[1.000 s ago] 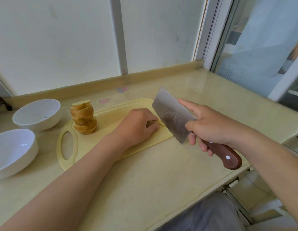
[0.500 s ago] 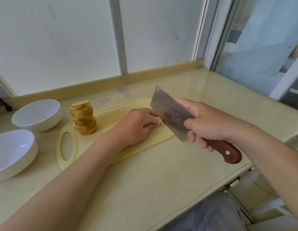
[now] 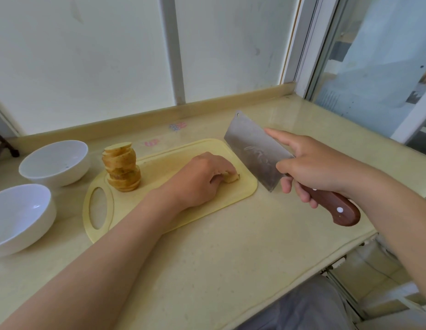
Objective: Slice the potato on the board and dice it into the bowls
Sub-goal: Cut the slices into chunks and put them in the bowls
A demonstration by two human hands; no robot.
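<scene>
Head camera, left to right: two white bowls, the near bowl (image 3: 21, 215) and the far bowl (image 3: 54, 163), sat off the left end of the cutting board (image 3: 164, 163). On the board, just beside its handle hole, the stack of slices (image 3: 121, 170) stood upright, leaning a touch. My left hand (image 3: 200, 179) lay mid-board, fingers (image 3: 221, 166) curled down tight over the potato piece (image 3: 232, 177), whose pale end poked out past my fingertips to the right. Then the cleaver (image 3: 252, 151): my right hand (image 3: 312, 167) was wrapped round its wooden handle, forefinger stretched flat along the blade. Half a second before, that blade stood against my left knuckles. It had since swung off right, tilted, clear of the potato, its edge running along the board's right end.
</scene>
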